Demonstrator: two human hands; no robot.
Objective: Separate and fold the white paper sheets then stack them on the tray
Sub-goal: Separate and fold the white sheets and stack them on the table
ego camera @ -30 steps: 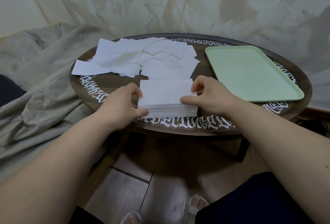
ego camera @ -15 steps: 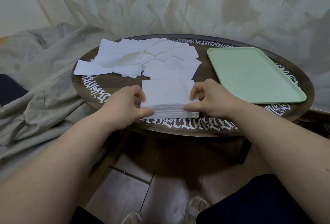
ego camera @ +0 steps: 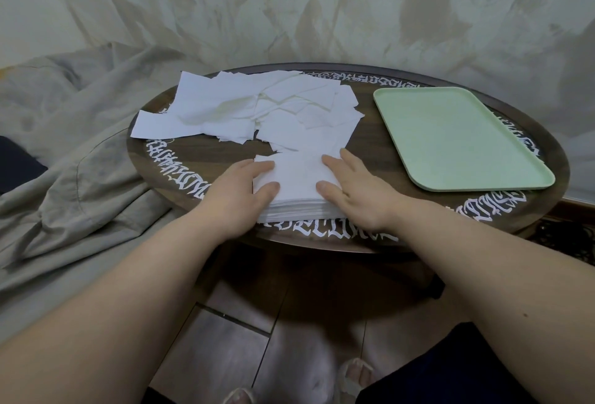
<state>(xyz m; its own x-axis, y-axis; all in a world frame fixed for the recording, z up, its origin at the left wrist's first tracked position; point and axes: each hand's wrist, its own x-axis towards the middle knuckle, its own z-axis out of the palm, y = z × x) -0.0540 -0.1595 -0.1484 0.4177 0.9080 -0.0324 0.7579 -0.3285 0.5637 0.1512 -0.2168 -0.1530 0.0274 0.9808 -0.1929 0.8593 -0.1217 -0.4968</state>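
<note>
A thick stack of white paper sheets lies near the front edge of the dark oval table. My left hand rests flat on the stack's left side, fingers straight. My right hand lies flat on its right side, fingers spread over the top sheet. Behind the stack, loose white sheets lie scattered and overlapping across the table's left and middle. The pale green tray sits on the right of the table with nothing on it.
A rumpled grey cloth lies left of the table. A marbled wall rises behind. Below the table edge are floor tiles and my feet.
Both hands left the stack's side edges, where curled fingers held it, and now lie flat on top. The view has moved closer to the table.
</note>
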